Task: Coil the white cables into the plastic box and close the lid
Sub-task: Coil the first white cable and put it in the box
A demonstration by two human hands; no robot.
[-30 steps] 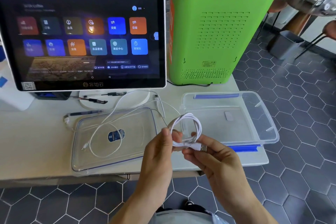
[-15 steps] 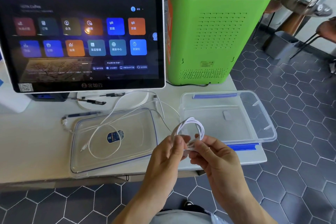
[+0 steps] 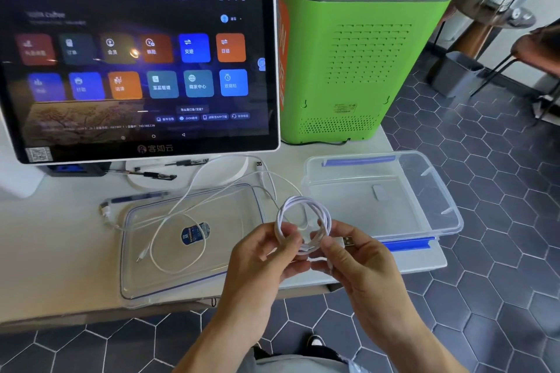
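Coiled white cable (image 3: 303, 221) sits between my two hands, in front of the plastic box (image 3: 424, 215) and above the table's near edge. My left hand (image 3: 266, 254) pinches the left side of the loops; my right hand (image 3: 357, 263) pinches the right side, the USB plug (image 3: 348, 241) protruding past its fingers. Step in hand, as I judge it: finishing this coil. Next move calls for carrying it into the open box without loosening the loops. Left of the box, a second white cable (image 3: 178, 239) lies uncoiled across the lid (image 3: 227, 263), which rests flat on the table (image 3: 45, 251). Behind stand a touchscreen terminal (image 3: 136, 70) and a green machine (image 3: 357, 63).
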